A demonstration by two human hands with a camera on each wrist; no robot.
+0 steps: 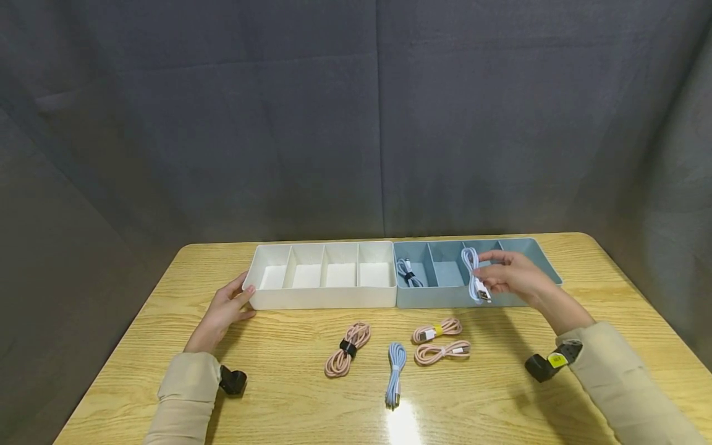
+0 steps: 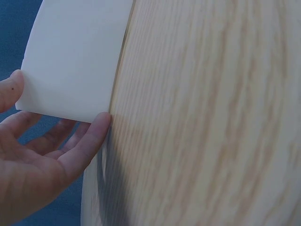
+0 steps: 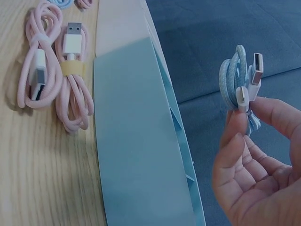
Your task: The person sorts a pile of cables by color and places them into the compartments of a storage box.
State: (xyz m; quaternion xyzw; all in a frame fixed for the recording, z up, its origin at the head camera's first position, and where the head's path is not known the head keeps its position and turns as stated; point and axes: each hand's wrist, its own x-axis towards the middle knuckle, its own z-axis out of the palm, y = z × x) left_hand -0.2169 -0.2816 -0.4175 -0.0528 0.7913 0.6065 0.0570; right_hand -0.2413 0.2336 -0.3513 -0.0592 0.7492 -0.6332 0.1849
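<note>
The right hand (image 3: 256,165) pinches a coiled light-blue cable (image 3: 237,80) between thumb and fingertips, its two white plugs pointing up. To the left of it runs the long outer wall of a blue tray (image 3: 136,141). Beyond the tray, two bundled pink cables (image 3: 56,70) lie side by side on the wooden table (image 3: 42,179), one wrapped with a yellow tie.

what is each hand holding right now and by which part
The right hand pinches a coiled light blue cable at its plug end, above the blue tray. The left hand holds nothing; it rests against the white tray's corner.
</note>
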